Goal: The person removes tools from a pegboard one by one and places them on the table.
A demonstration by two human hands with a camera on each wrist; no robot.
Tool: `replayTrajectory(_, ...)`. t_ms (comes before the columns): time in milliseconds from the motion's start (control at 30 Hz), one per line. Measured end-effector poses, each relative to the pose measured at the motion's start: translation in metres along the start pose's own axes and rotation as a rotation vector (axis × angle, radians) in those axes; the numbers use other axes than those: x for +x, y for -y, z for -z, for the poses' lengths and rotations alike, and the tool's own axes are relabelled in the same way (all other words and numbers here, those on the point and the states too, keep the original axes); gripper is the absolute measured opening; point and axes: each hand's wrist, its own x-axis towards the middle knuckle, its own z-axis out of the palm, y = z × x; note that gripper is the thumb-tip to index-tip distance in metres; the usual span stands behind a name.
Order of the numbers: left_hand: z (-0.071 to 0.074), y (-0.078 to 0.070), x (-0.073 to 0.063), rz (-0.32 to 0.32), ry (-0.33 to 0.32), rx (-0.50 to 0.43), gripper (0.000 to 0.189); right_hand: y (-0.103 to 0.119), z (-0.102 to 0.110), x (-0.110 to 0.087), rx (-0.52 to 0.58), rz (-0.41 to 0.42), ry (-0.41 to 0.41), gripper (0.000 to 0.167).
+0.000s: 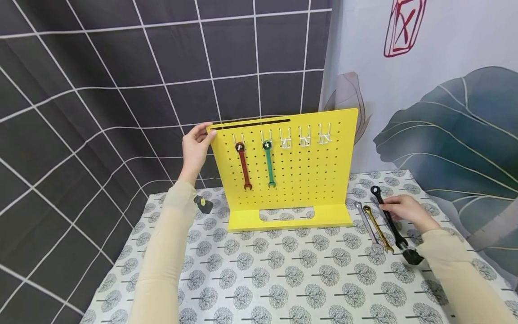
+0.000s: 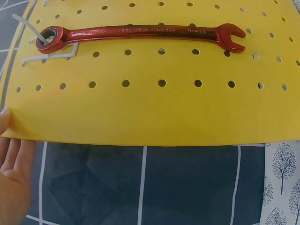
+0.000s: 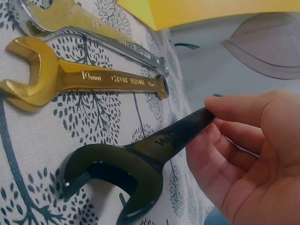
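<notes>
At far left hangs a dark cloth [image 1: 109, 130] ruled with white lines. Before it, the left hand [image 1: 197, 146] pinches the top left corner of the yellow pegboard [image 1: 303, 180], thumb in front, fingers behind. The board stands on a tree-print tablecloth [image 1: 259, 274].

First on the board hangs the red wrench [image 1: 244, 166], its ring end on a white hook; in the left wrist view its shank reads, upside down, "CHROME VANADIUM" and "13mm". Next hangs the green wrench [image 1: 269, 164], any lettering too small to read. Three more white hooks [image 1: 305, 136] follow.

Right of the board lies the silver wrench [image 1: 367, 225], its lettering too blurred to read surely. Just beside it lies the gold wrench [image 1: 377, 228], marked "10mm" and "CHROME VANADIUM". Then comes the black wrench [image 1: 392, 226], marked "14mm", its shank pinched between thumb and curled fingers of the right hand [image 1: 406, 210]; whether its open end touches the cloth, I cannot tell. On the pale backdrop [image 1: 366, 40] above, a red drawing [image 1: 404, 27] frames an "X".
</notes>
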Motion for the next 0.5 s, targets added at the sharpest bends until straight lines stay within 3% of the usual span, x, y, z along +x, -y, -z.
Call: replayTrajectory(500, 0.0006, -0.0018, -0.0027, -0.005, 0.010, -0.006, 0.035, 0.0020, -0.0026, -0.0031, -0.038, -0.032, 0.029, 0.055)
